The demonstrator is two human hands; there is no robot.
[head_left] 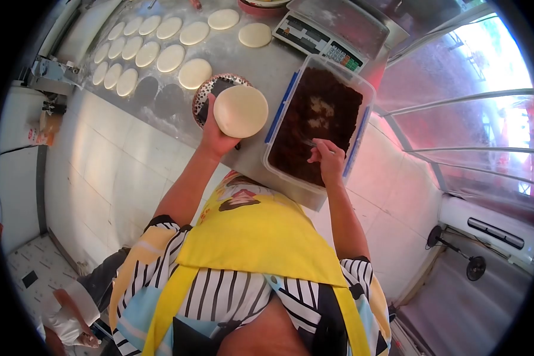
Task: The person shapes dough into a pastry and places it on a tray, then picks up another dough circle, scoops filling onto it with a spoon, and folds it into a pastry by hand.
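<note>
My left hand (217, 140) holds a round, pale disc of dough (241, 111) from its left and lower edge, above a bowl with a spotted rim (199, 102) that the dough partly hides. My right hand (329, 155) is closed on a thin metal utensil (308, 142), whose far end meets the dark brown crumbly filling (296, 127). That filling lies in a clear plastic box (365, 89) with blue side clips, and a lighter patch shows on its surface. Several more flat dough discs (170, 58) lie in rows on the metal table (222, 52).
Behind the box stands a digital scale (317, 43) with a clear tray on top. A red-rimmed bowl (261, 8) sits at the table's back. Another person (71, 314) is at the lower left. A plastic-sheet window (457, 113) lies to the right.
</note>
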